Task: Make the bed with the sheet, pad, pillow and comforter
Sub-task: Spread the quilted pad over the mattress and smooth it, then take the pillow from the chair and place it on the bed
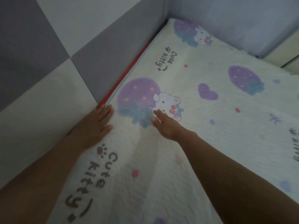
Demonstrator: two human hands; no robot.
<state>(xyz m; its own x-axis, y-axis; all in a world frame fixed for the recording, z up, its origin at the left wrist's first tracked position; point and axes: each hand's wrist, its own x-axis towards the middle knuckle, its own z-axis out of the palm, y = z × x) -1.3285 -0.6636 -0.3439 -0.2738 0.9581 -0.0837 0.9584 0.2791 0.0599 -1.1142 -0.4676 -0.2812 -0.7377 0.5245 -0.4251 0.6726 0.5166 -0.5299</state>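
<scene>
The left hand [95, 125] is lying flat, fingers together, pressing the pad [202, 110] edge beside the wall panel [103, 65], and the right hand [163, 123] is resting spread and flat just to its right, gripping nothing. The pad is lying under both palms, so the step is probably smoothing it. Next, the hands probably need to sweep outward to the far corner, beyond the fingertips.

Both hands flat on printed pad at bed's wall edge

L hand [97, 122] lies palm-down on pad [202, 126] edge, touching padded wall panel [48, 110]; R hand [163, 123] fingers spread on purple strawberry print [137, 96]. Red strip [129, 71] shows betw. pad & wall.
</scene>
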